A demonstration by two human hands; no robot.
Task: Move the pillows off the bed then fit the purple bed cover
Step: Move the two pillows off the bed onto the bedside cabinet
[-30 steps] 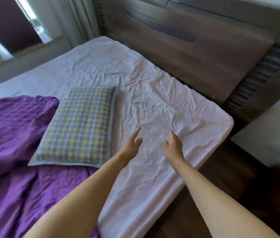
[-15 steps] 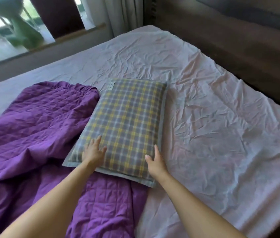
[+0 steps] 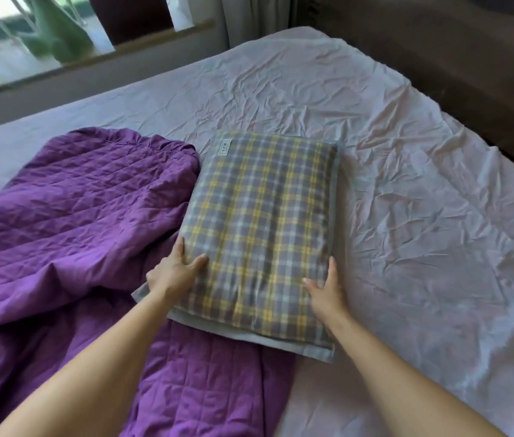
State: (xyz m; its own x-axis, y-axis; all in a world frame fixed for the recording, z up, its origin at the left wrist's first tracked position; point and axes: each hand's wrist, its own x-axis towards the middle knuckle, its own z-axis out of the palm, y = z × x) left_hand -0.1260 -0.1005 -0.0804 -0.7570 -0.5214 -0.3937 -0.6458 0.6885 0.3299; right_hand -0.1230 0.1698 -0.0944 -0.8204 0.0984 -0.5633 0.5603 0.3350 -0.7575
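A grey and yellow plaid pillow point(image 3: 258, 222) lies on the bed, its near end resting on the crumpled purple quilted bed cover point(image 3: 75, 216). My left hand point(image 3: 173, 275) grips the pillow's left side, thumb on top and fingers along the edge. My right hand point(image 3: 328, 291) grips its right side the same way, thumb on the plaid top. The cover is bunched over the left and near part of the mattress. A wrinkled pale lilac sheet point(image 3: 407, 184) covers the rest of the bed.
A dark wooden headboard point(image 3: 438, 42) runs along the far right of the bed. Beyond the bed's far side are a low window sill and window point(image 3: 28, 33), with a grey curtain point(image 3: 249, 14) in the corner.
My view has swung left from the bed's corner to the pillow. Both hands left the bare sheet, reached the pillow's near end, and now grip its two sides.
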